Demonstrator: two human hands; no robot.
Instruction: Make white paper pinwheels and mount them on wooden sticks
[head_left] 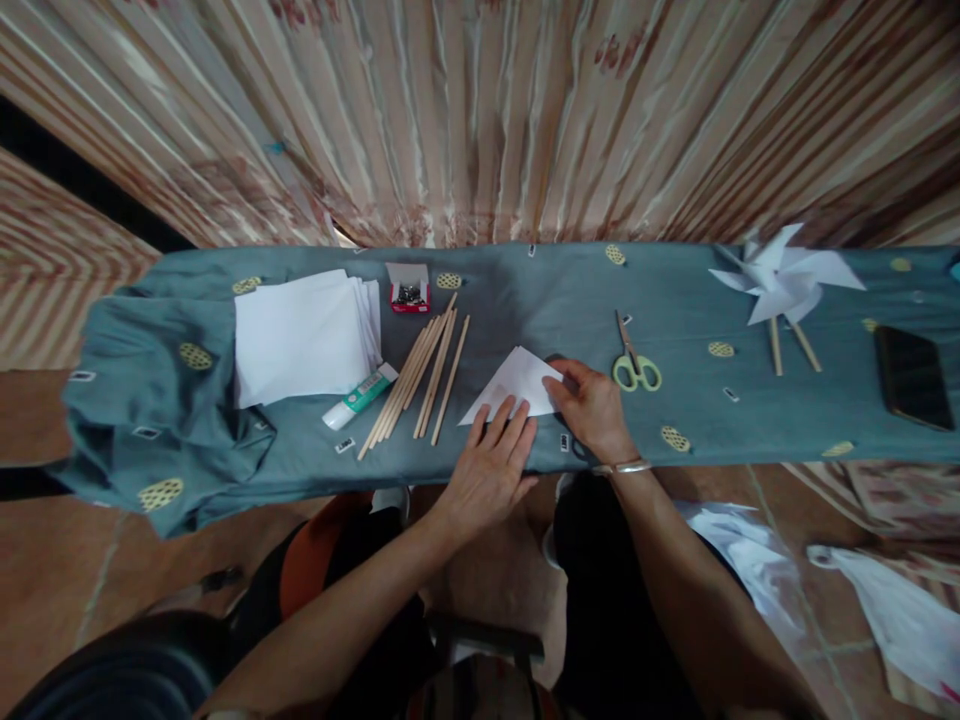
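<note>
Striped curtain [480,120] hung behind the counter's far edge. Counter [675,300]: long, narrow, under green cloth [172,400] with yellow patches, bunched at the left end. White paper stack [300,335] lay toward the left end, edges uneven. Two white pinwheels [769,275] overlapped at the far edge, toward the far right corner. Wooden sticks [416,365] slanted in a loose bunch right of the stack, lower ends toward the near edge. Left hand [484,475] came over the near edge, fingers flat on the folded paper [514,375], slightly spread. Right hand [598,412] was at that paper's right corner, fingers bent; pinching or just pressing, couldn't tell. Folded paper was white, roughly triangular, flat near the middle of the near edge. Black phone [913,376] sat by the right end. Scissors [636,370] were just right of the right hand, green handles toward the near edge, blades toward the far. Glue tube [361,396] was by the stack's near right corner. Small red box [409,302], lid up, sat near the far edge, shiny metal bits [410,292] inside.
</note>
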